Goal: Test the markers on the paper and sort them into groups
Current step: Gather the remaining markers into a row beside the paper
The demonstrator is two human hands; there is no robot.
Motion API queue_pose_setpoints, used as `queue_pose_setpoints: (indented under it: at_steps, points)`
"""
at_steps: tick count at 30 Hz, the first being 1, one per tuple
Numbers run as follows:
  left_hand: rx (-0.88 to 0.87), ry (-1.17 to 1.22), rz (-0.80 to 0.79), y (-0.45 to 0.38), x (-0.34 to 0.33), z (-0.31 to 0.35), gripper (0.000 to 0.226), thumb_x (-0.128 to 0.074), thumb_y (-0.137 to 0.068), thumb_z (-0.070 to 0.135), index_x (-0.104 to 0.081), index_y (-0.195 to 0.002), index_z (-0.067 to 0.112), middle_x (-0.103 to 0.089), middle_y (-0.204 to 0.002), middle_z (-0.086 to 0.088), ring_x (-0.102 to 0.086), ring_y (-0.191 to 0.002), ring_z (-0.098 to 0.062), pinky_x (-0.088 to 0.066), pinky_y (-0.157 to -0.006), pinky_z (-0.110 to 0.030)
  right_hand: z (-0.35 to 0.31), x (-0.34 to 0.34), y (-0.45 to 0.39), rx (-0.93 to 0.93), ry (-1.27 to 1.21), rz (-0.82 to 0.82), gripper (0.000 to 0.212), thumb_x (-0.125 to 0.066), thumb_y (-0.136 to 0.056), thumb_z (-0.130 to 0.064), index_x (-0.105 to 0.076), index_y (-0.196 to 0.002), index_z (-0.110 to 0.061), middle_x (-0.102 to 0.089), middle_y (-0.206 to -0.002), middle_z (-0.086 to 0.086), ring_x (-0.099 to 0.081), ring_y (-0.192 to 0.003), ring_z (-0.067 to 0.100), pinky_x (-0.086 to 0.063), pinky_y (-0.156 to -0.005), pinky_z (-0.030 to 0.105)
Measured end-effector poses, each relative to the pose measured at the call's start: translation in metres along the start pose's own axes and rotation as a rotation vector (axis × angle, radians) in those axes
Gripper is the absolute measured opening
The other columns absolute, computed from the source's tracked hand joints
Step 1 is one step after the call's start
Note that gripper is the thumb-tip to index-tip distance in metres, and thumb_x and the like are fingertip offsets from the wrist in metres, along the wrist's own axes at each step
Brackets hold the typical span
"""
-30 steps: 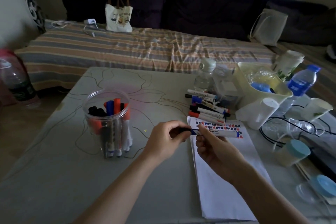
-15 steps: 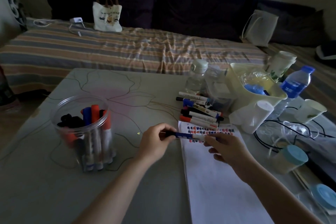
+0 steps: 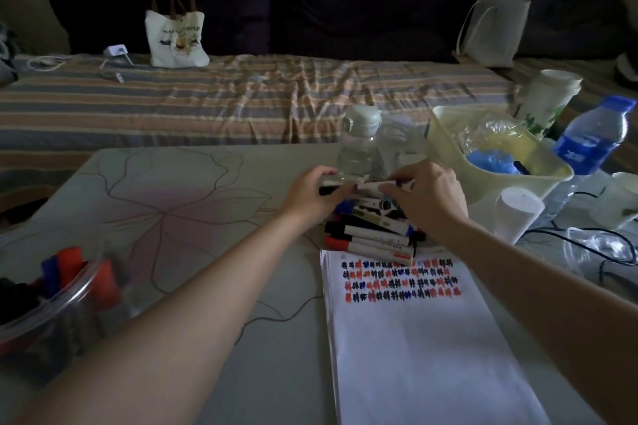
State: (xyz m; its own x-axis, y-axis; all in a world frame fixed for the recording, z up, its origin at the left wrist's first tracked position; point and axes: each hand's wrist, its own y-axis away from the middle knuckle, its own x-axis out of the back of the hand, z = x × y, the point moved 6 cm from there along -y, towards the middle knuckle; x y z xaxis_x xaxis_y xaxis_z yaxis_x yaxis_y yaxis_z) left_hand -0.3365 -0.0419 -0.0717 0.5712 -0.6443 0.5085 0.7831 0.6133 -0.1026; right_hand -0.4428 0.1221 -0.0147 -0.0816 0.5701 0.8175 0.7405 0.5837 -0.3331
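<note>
Both hands hold one white marker (image 3: 367, 186) level above the far end of a row of markers (image 3: 373, 235) lying side by side on the table. My left hand (image 3: 312, 195) grips its dark-capped left end. My right hand (image 3: 429, 197) pinches its right part. Below the row lies a white sheet of paper (image 3: 431, 348) with rows of red, blue and black test scribbles (image 3: 397, 281) across its top. At the lower left stands a clear plastic jar (image 3: 51, 317) with red, blue and black capped markers in it.
Behind my hands stand two clear bottles (image 3: 359, 148). A pale yellow bin (image 3: 500, 162), a white paper roll (image 3: 518, 214), a blue-label water bottle (image 3: 590, 138), cups and black cables (image 3: 600, 245) crowd the right side. A striped bed with a tote bag (image 3: 176, 38) lies beyond the table.
Both hands have carried the marker from above the top of the paper forward to the far end of the marker row. The view has shifted, so the jar sits lower left.
</note>
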Motion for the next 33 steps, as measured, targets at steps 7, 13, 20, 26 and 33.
queue_pose_setpoints:
  at_steps: [7, 13, 20, 26, 33]
  points:
    - [-0.081, -0.65, -0.506, -0.022, -0.052, -0.012, 0.15, -0.072, -0.028, 0.084, 0.011, -0.147, 0.046, 0.011, -0.161, 0.011, 0.01, -0.148, -0.023, -0.007, -0.116, -0.063, 0.022, -0.015, 0.001, 0.011, -0.025, 0.018, 0.037, -0.071, -0.08, -0.057, -0.075, -0.102, -0.028, -0.066, -0.095, 0.001, -0.061, -0.082, 0.017, -0.048, -0.067, 0.025]
    - [-0.228, -0.798, -0.554, -0.032, -0.061, -0.001, 0.146, -0.08, -0.031, 0.076, 0.005, -0.146, 0.047, -0.011, -0.158, 0.005, -0.011, -0.146, -0.027, -0.008, -0.113, -0.068, 0.067, -0.027, 0.026, -0.139, -0.189, -0.112, 0.037, -0.059, -0.087, -0.055, -0.064, -0.105, -0.023, -0.067, -0.087, -0.012, -0.063, -0.066, -0.002, -0.042, -0.046, 0.008]
    - [-0.335, -0.775, -0.567, -0.023, -0.064, 0.002, 0.125, -0.082, -0.048, 0.067, -0.01, -0.147, 0.042, -0.015, -0.156, 0.007, -0.013, -0.144, -0.026, -0.013, -0.113, -0.064, 0.065, -0.044, 0.049, 0.111, -0.041, -0.334, 0.112, -0.082, -0.044, -0.063, -0.046, -0.138, -0.016, -0.058, -0.13, 0.002, -0.057, -0.108, 0.012, -0.045, -0.091, 0.02]
    - [-0.411, -0.94, -0.58, -0.016, -0.067, 0.013, 0.126, -0.076, -0.049, 0.076, -0.011, -0.149, 0.036, -0.019, -0.154, 0.004, -0.012, -0.142, -0.026, -0.003, -0.113, -0.065, 0.058, -0.044, 0.044, 0.184, 0.019, -0.336, 0.1, -0.092, -0.052, -0.044, -0.049, -0.138, -0.016, -0.058, -0.131, 0.004, -0.055, -0.109, 0.013, -0.037, -0.09, 0.015]
    - [-0.416, -0.904, -0.655, -0.013, -0.077, 0.024, 0.12, -0.074, -0.045, 0.077, -0.021, -0.141, 0.029, -0.041, -0.139, 0.003, -0.041, -0.128, -0.022, -0.023, -0.116, -0.046, 0.058, -0.043, 0.041, 0.115, -0.05, -0.439, 0.093, -0.09, -0.044, -0.049, -0.057, -0.126, -0.018, -0.063, -0.106, -0.012, -0.063, -0.095, 0.009, -0.05, -0.084, 0.019]
